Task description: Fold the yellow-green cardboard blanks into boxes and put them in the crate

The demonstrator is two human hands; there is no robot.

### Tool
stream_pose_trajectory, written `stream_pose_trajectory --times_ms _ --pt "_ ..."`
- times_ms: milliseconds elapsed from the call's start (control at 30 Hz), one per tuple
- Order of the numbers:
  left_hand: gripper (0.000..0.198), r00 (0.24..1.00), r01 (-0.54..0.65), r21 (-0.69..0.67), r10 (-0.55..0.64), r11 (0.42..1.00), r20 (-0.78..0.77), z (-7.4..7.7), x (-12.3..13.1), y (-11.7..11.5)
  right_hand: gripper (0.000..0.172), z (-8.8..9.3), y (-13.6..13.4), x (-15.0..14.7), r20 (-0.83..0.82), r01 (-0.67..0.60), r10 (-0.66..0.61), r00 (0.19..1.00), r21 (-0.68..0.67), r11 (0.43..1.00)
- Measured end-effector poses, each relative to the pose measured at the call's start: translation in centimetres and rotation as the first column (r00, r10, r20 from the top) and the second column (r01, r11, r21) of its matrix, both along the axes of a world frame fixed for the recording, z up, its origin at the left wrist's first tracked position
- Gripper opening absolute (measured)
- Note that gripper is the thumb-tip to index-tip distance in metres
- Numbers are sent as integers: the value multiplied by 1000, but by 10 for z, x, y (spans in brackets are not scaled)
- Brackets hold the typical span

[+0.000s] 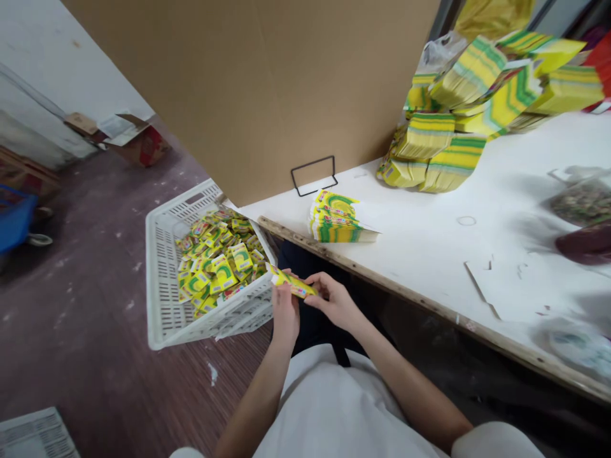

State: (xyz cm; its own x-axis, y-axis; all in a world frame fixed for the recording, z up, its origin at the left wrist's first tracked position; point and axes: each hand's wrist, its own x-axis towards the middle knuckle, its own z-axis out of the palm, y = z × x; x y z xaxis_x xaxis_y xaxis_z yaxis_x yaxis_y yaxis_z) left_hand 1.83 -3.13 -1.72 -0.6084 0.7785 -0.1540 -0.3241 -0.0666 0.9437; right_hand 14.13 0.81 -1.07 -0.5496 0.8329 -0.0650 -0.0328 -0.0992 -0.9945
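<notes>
A small yellow carton [296,285] with an open white flap at its left end is held in front of my body. My left hand [285,305] grips it from below near that end, and my right hand [331,298] pinches its right end. To the left, a white plastic crate [157,286] holds many small yellow-green boxes [223,273]. On the white table [405,242], just beyond my hands, lies a fanned stack of flat yellow cartons [337,219].
A big cardboard sheet or box [267,95] stands at the table's back edge, with a black wire stand [314,175] before it. Bundles of flat cartons [453,152] are piled at back right. Plastic bags [585,200] lie far right. An open box [138,143] sits on the floor.
</notes>
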Motion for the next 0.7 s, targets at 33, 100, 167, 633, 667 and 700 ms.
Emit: stream_pose_trajectory --times_ms 33,100,167,633,667,700 --pt "50 1000 -2 -2 2 1000 4 -2 0 -1 28 1 3 3 9 18 -18 1000 7 1000" --pt "44 1000 -7 -14 7 1000 17 -4 -1 -3 23 3 8 8 51 50 -53 997 51 997" --pt "42 1000 7 -37 -6 999 31 -6 -5 -3 21 4 11 13 97 76 -91 991 148 986" --pt "64 497 553 -501 -746 666 -444 18 -28 -10 51 6 2 26 206 125 -302 931 596 793" --pt "62 521 502 -497 -706 708 -481 17 -21 -10 64 3 0 24 141 259 -372 918 499 827" --pt "64 536 463 -483 -669 743 -515 16 -15 -10 73 0 -1 21 76 344 -393 916 355 869"
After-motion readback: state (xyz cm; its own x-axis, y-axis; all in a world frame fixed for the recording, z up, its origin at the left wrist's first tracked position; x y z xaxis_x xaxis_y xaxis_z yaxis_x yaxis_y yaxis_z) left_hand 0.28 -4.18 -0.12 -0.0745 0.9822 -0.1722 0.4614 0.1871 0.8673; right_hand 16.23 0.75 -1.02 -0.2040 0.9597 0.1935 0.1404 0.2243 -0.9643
